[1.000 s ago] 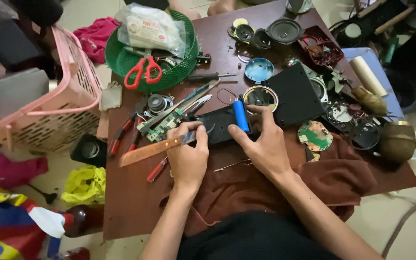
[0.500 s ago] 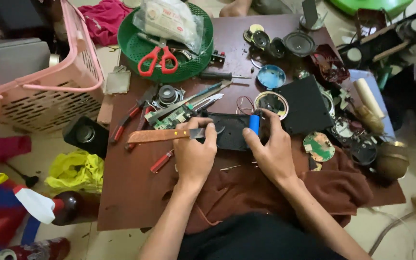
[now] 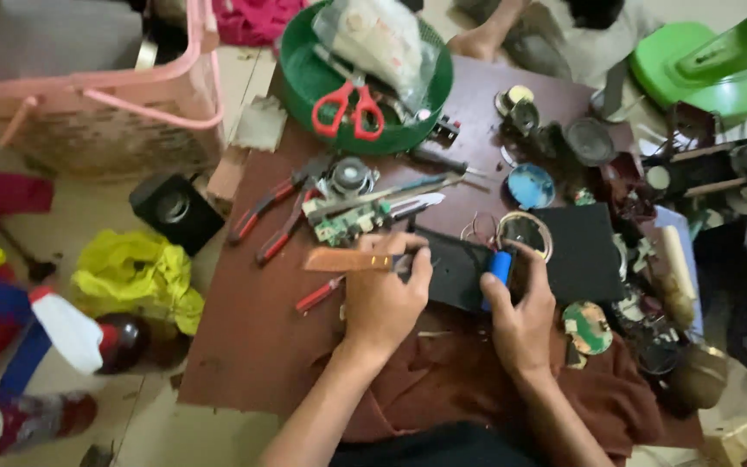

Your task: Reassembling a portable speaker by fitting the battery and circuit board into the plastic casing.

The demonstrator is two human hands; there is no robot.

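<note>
Compared with a moment earlier, we see almost the same pose: only the view has slid, so the pink basket (image 3: 88,95) now sits at the far left and a green plastic stool (image 3: 693,73) appears at the far right. The work itself has not moved on; both hands stay at the same place.

The left hand (image 3: 382,298) is closed around a flat orange-brown handle (image 3: 347,259), like a cutter, that points to the left. The right hand (image 3: 520,320) is curled around a small blue cylinder (image 3: 500,268) – probably a battery cell – and presses it against the black flat case (image 3: 456,272) that lies on the brown table (image 3: 252,346), between the two hands.

For packages, we notice a crumpled clear plastic bag (image 3: 373,39) in the green round tray (image 3: 304,78) at the far side, beside red-handled scissors (image 3: 347,104). A yellow bag (image 3: 136,277) lies on the floor at the left – its print is too small to read.
</note>
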